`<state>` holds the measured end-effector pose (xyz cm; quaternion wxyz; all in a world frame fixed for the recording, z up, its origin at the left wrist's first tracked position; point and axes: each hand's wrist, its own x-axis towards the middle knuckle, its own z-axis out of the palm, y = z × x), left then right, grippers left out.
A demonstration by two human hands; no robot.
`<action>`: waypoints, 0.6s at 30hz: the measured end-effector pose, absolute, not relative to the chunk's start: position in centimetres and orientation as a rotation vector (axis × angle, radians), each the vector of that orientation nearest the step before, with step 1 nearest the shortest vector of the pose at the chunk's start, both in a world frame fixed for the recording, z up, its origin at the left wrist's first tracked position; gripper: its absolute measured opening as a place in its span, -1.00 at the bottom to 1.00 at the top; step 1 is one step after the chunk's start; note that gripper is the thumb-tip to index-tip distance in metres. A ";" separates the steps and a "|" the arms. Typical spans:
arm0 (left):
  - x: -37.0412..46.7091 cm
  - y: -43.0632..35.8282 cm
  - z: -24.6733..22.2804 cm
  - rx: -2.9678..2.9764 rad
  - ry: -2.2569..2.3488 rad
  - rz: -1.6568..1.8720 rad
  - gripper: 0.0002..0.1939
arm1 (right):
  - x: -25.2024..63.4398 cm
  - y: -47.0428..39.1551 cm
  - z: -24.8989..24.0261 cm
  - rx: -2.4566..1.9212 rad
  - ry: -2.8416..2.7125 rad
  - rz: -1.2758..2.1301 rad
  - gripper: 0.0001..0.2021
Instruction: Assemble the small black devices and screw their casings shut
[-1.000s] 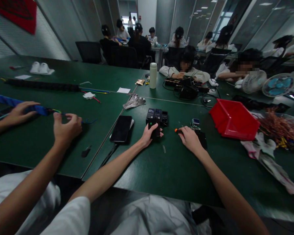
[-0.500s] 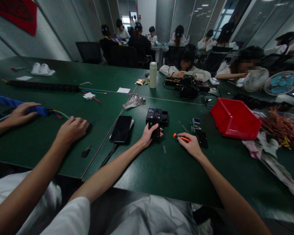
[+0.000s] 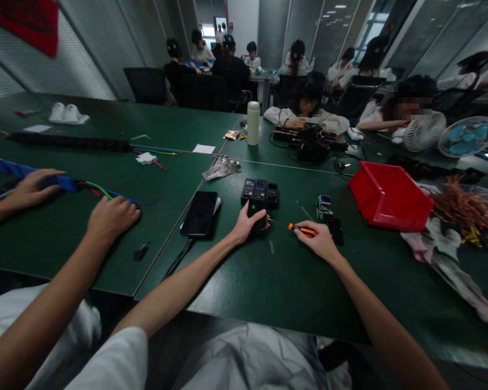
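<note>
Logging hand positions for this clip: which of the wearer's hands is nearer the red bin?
Right. The right hand, holding an orange-handled screwdriver, lies just left of the red bin; the left hand grips a black device farther left.

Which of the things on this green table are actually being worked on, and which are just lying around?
In use:
- black device, gripped by the left hand
- orange-handled screwdriver, held in the right hand, tip pointing at the device

Lying about:
- phone
- red bin
- white bottle
- gloves
- small green module
</note>
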<state>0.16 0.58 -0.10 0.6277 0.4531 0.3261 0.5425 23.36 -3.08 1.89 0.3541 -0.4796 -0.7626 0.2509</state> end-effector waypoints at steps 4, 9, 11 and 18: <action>0.3 0.4 0.1 1.056 0.763 1.238 -0.54 | 23.5 -3.1 1.9 -1.171 -2.005 0.593 -0.75; 0.2 0.4 0.0 1.049 0.767 1.237 -0.54 | 23.4 -3.3 1.9 -1.135 -2.062 0.499 -0.74; 0.2 0.4 -0.1 1.058 0.766 1.244 -0.55 | 23.3 -3.3 1.8 -1.147 -2.051 0.515 -0.75; 0.2 0.3 -0.2 1.088 0.801 1.247 -0.53 | 23.3 -2.9 1.6 -1.278 -1.937 0.716 -0.71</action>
